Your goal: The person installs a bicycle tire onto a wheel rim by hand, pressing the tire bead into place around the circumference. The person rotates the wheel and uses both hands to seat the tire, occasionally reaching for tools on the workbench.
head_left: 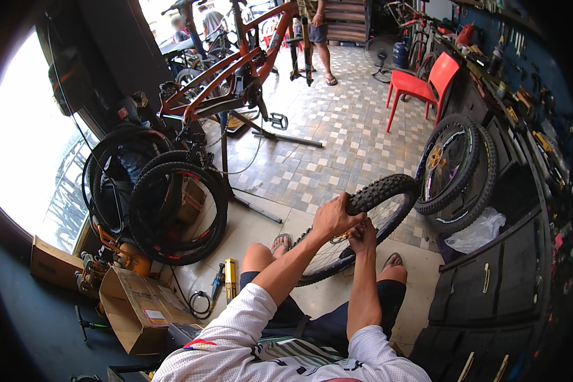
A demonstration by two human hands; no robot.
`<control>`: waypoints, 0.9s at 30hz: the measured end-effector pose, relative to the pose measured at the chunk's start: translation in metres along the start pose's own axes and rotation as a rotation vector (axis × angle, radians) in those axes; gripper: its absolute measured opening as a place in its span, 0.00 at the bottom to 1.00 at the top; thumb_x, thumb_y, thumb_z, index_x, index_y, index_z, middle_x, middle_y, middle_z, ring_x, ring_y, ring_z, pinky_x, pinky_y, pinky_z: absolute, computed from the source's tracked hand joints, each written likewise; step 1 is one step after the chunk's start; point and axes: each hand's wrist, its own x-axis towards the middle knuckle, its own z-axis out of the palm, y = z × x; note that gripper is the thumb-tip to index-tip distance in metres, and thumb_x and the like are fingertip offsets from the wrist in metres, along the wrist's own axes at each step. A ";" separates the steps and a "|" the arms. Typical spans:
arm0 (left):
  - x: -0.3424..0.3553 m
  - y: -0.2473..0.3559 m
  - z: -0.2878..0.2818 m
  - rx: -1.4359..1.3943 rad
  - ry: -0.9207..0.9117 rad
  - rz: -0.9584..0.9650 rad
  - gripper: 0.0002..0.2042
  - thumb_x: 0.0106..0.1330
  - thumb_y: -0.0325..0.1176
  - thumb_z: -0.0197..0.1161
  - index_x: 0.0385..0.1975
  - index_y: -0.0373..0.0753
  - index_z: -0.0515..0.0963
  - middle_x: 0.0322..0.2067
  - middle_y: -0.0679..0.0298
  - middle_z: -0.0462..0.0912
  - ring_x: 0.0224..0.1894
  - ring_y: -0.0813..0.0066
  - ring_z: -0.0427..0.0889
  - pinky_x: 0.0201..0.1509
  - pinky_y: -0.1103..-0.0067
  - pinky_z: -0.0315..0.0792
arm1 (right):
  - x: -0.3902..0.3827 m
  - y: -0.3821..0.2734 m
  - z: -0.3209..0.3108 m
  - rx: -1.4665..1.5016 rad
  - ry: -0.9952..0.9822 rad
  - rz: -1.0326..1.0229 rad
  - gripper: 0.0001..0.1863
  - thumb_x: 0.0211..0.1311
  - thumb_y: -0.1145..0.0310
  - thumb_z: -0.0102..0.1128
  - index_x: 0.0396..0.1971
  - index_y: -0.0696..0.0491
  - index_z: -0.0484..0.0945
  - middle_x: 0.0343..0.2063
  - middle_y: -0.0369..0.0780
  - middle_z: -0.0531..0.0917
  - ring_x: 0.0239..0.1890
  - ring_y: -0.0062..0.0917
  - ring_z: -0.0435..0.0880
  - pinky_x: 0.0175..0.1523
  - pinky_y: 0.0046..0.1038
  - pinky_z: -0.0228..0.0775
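A bicycle wheel [393,183] with a black knobby tire stands upright and tilted between my knees. My left hand [335,216] is closed over the tire on the side toward me. Just below and right of it, my right hand [363,237] has its fingers pinched together close to the rim. What those fingers hold, if anything, is hidden. Thin spokes show behind both hands, and part of the hub is covered by them.
A red bike frame [216,83] hangs on a repair stand ahead left, its leg [254,209] along the floor. Loose wheels [178,254] lean at left, others [449,165] at right. A cardboard box [134,305], red chair [426,86] and dark drawers [484,286] surround me; a person [321,48] stands far ahead.
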 end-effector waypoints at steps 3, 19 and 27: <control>0.001 0.002 -0.002 -0.003 -0.047 -0.056 0.36 0.57 0.62 0.71 0.52 0.36 0.75 0.44 0.45 0.86 0.50 0.44 0.85 0.52 0.58 0.77 | -0.004 -0.001 -0.004 -0.091 -0.020 0.050 0.10 0.69 0.61 0.71 0.28 0.44 0.80 0.16 0.27 0.72 0.14 0.11 0.67 0.16 0.16 0.56; 0.032 -0.045 -0.006 -0.305 -0.469 -0.224 0.41 0.48 0.70 0.77 0.39 0.28 0.89 0.35 0.52 0.90 0.38 0.63 0.89 0.46 0.68 0.79 | -0.001 0.014 -0.009 -0.428 0.018 0.157 0.24 0.71 0.36 0.60 0.40 0.43 0.76 0.20 0.28 0.75 0.17 0.18 0.75 0.19 0.18 0.66; 0.031 -0.024 -0.004 -0.410 -0.425 -0.124 0.38 0.50 0.67 0.78 0.39 0.29 0.89 0.35 0.52 0.90 0.38 0.63 0.89 0.45 0.69 0.79 | 0.008 -0.018 -0.032 -0.092 -0.119 0.271 0.14 0.79 0.54 0.54 0.32 0.45 0.76 0.23 0.31 0.75 0.19 0.16 0.72 0.19 0.20 0.58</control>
